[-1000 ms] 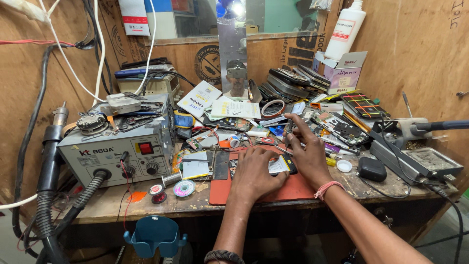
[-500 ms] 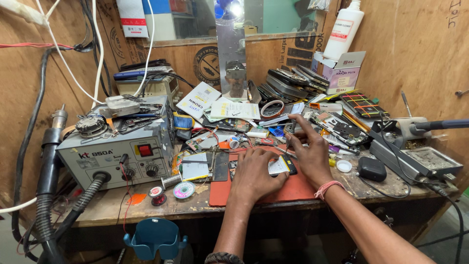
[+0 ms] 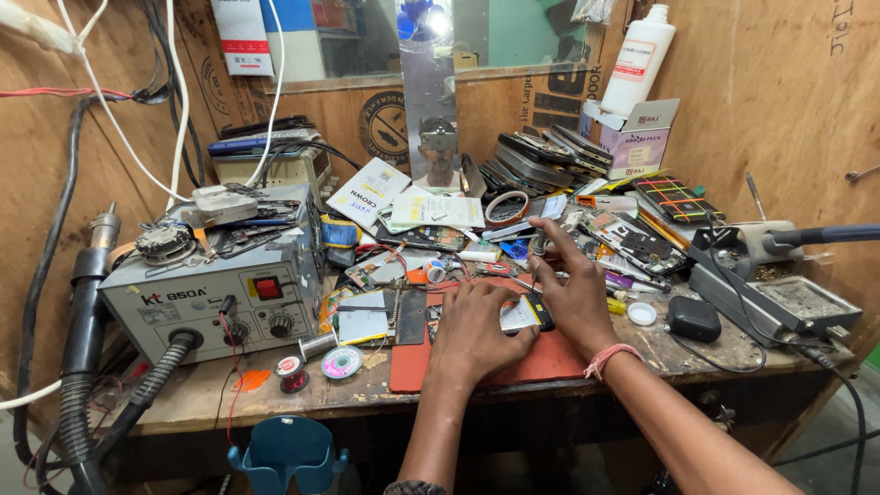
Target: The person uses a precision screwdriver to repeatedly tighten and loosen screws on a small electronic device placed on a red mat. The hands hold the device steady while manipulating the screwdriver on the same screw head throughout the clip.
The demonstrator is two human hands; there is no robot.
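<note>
Both hands, left hand (image 3: 478, 325) and right hand (image 3: 576, 295), pinch a small flat phone part with a pale label (image 3: 524, 314) in their grip at mid-frame, over the red rubber mat (image 3: 541, 362) on the cluttered wooden worktop (image 3: 229, 394). Nothing looks fitted yet; the grey hot-air station (image 3: 215, 302) sits unused at left.

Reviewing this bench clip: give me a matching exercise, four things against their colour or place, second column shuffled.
Things:
1. work mat under the left hand and right hand
2. hot-air station
3. bottle
4. small pouch

Descriptions:
A. white, standing on a box at the back
B. black, right of the hands
C. red-orange, flat on the bench
D. grey box with a red switch, at the left

Pairs: 1-C, 2-D, 3-A, 4-B
</note>
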